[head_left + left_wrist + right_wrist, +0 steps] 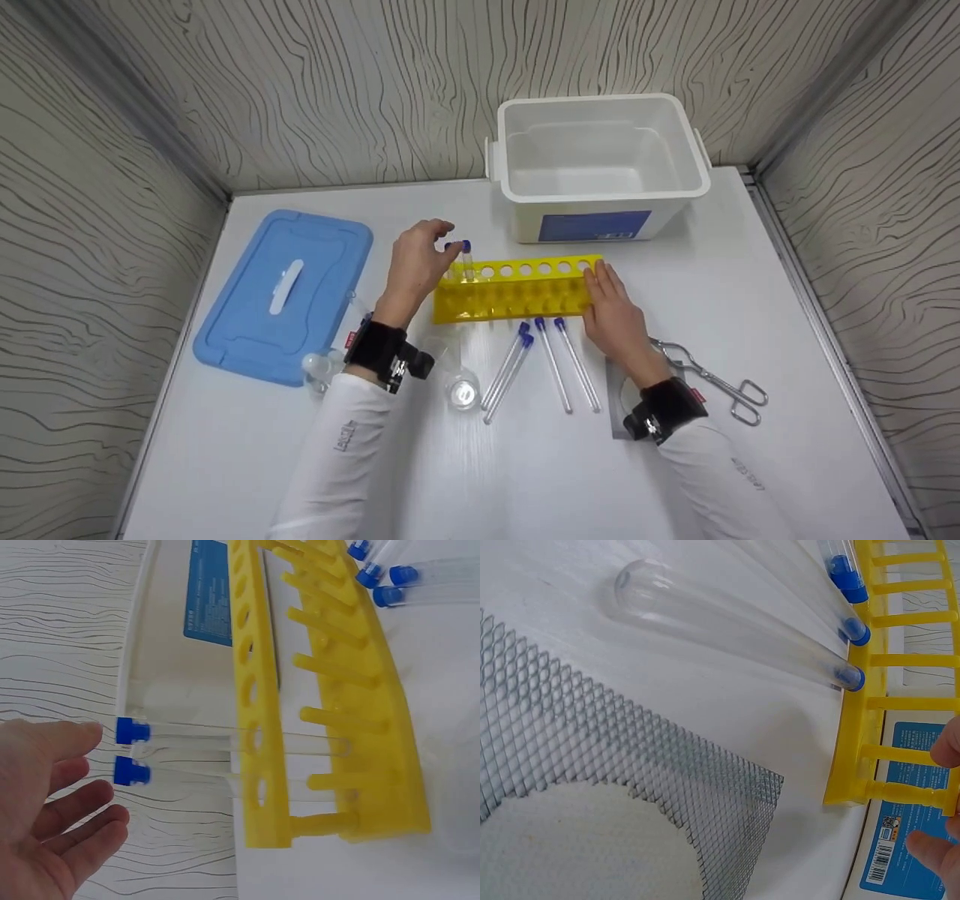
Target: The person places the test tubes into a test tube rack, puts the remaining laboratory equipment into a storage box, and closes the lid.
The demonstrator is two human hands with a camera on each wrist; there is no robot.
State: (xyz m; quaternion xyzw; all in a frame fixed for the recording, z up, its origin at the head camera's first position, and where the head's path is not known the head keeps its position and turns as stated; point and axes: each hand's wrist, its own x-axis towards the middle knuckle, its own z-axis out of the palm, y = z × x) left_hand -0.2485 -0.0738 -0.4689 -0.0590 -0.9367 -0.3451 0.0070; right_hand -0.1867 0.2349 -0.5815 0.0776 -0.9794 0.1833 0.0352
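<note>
The white bin [600,161] at the back of the worktop [787,300] carries a blue label [592,225] on its front wall; the right wrist view shows a barcode and small print on it, too fine to read. Each white sleeve bears a short line of lettering near the cuff, also illegible.

One yellow test-tube rack [517,292] lies just in front of the bin, its long axis running left to right, with a single row of round holes along the top. Two blue-capped tubes [225,742] stand in its leftmost holes, caps up. The left hand [416,266] hovers at those caps with fingers spread and relaxed, gripping nothing; in the left wrist view the fingertips sit just beside the caps, and I cannot tell whether they touch. The right hand [619,315] lies flat, fingers straight, pressing against the rack's right end.

Four more capped tubes [544,364] lie on the worktop in front of the rack, caps pointing toward it, closed round ends toward the person. One blue lid [285,292] with a white handle rests at the left. One pair of metal tongs [712,379] lies to the right, one sheet of wire gauze [615,787] under the right wrist, and clear glassware [461,390] stands near the left forearm.
</note>
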